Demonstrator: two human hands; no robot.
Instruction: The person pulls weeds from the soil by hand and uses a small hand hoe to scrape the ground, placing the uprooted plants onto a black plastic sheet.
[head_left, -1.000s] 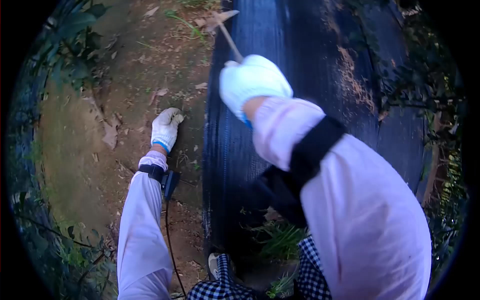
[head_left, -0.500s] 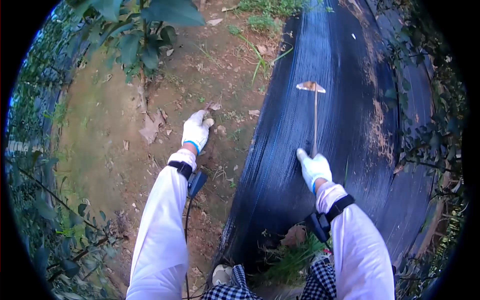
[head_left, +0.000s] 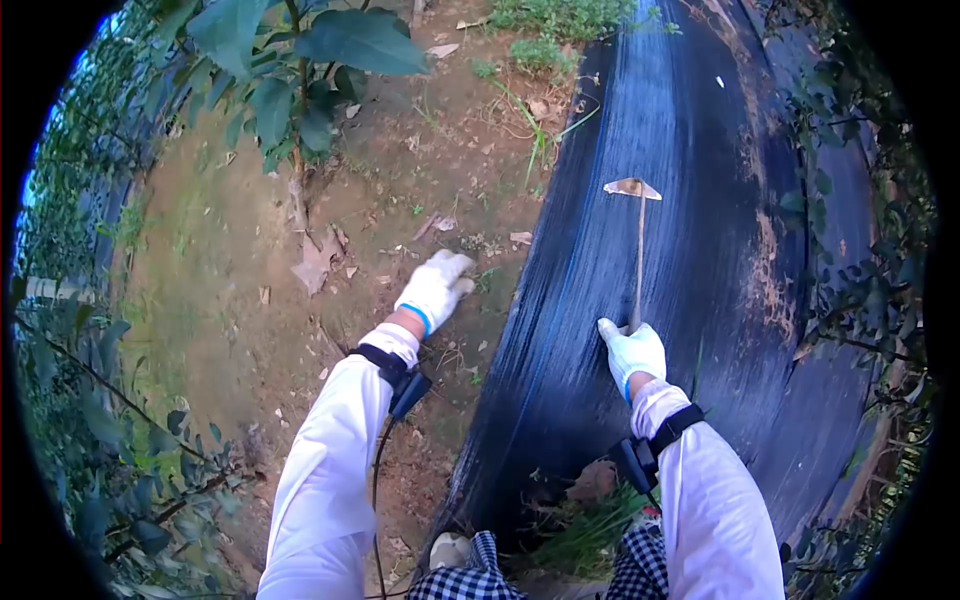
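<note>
My right hand, in a white glove, is closed round the lower end of a thin hoe. Its triangular metal blade points away from me over the black ground sheet. Over the bare soil to the left is my left hand, also gloved, with its fingers apart and nothing seen in them. Small green weeds lie just beyond its fingertips, and a dry leaf is a little farther off.
A leafy sapling stands at the upper left, with a large dry leaf near its base. Grass tufts grow along the sheet's edge. Branches border the right side.
My left hand has moved right and slightly nearer to me, away from the dry leaf, and its fingers have spread. My right hand still holds the hoe; the view has shifted slightly.
</note>
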